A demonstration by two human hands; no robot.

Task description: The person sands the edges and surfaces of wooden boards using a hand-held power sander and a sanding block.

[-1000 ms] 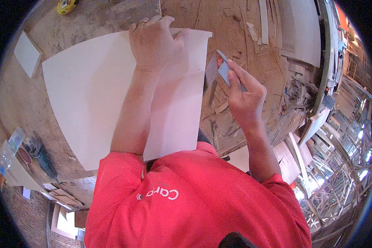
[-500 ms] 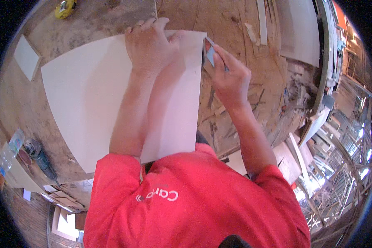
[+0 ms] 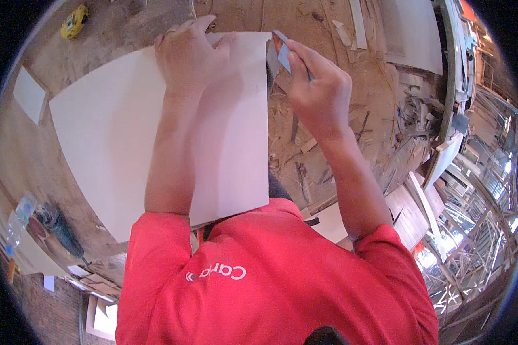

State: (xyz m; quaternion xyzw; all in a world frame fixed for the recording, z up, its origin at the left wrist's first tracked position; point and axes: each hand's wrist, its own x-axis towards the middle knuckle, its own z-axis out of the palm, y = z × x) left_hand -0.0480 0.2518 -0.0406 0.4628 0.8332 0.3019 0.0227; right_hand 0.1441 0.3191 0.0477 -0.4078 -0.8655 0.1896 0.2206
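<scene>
My left hand (image 3: 187, 54) rests across the top edge of a large white panel (image 3: 118, 138), fingers spread, thumb apart. The panel has a curved left edge and a straight right edge, and its near end reaches my red shirt. My right hand (image 3: 322, 92) is closed round a slim blue-and-orange hand tool (image 3: 282, 54), held at the panel's upper right corner. A grey, flat part shows below the tool; whether it touches the panel I cannot tell.
On the wooden bench (image 3: 362, 138) lie a yellow tape measure (image 3: 73, 20), a small white offcut (image 3: 30, 95), scattered wood scraps (image 3: 417, 115), a dark green power tool (image 3: 63, 230) and a crumpled clear plastic item (image 3: 20, 221). Timber clutter (image 3: 472, 230) fills the right background.
My right hand has moved up and leftward with the tool, from beside the panel to its upper corner. My left hand and the panel's top appear slightly farther up and left in view.
</scene>
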